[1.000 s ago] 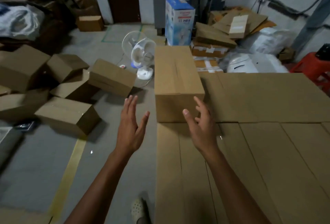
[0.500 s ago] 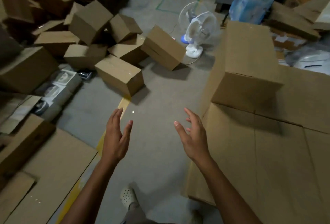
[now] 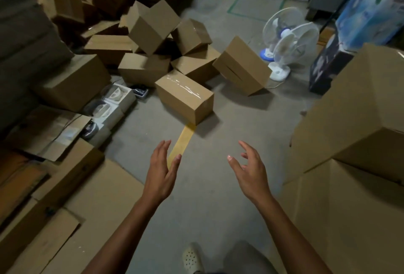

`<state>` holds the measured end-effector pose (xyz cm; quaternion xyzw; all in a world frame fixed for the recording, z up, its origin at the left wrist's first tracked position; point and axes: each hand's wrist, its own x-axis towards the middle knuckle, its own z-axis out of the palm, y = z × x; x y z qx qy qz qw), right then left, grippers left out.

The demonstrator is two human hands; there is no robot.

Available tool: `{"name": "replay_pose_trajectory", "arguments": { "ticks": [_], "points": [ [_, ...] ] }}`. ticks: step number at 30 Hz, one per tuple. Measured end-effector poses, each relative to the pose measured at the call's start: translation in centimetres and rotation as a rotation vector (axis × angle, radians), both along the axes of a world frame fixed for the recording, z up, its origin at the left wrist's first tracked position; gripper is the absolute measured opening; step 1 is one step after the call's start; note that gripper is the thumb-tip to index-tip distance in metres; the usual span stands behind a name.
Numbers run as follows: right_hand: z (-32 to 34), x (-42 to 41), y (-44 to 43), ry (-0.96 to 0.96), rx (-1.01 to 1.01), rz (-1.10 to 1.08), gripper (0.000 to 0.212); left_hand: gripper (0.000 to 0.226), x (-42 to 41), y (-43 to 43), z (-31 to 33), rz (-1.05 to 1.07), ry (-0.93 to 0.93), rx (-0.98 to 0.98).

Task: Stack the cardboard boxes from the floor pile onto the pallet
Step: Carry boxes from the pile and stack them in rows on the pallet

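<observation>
Holding out left hand and right hand, both empty, fingers loose and spread, palms facing each other above the floor; facing a taped box ahead.

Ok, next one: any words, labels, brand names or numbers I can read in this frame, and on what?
No text here is legible.
On the blue box: a green round mark and small lines of print near its right edge, too blurred to read.
On the dark box below it: pale graphics, no letters I can make out.
On the cardboard boxes in the floor pile: plain sides and clear tape, no print visible.
</observation>
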<state>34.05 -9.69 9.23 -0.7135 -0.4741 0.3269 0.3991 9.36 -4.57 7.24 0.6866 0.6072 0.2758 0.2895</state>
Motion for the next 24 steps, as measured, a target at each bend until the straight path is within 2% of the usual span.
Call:
{"name": "replay_pose_trajectory", "arguments": {
  "ticks": [5, 12, 18, 24],
  "points": [
    [-0.8, 0.3, 7.6, -0.036, -0.035, 0.023, 0.058, 0.082, -0.7, 7.6, -1.1, 0.016, 0.035, -0.032],
    [-4.1, 3.7, 21.7, -0.094, -0.105, 0.097, 0.059, 0.086, 2.8, 21.0, -3.8, 0.001, 0.062, -0.091],
    [-6.6, 8.4, 35.5, -0.103, -0.24, 0.158, 0.064, 0.057, 6.6, 33.7, -6.5, 0.23, -0.09, -0.24],
    [-9.3, 11.1, 49.1, -0.155, -0.35, 0.242, 0.067, 0.056, 8.5, 43.8, -10.5, 0.403, -0.233, -0.386]
  ]
}}
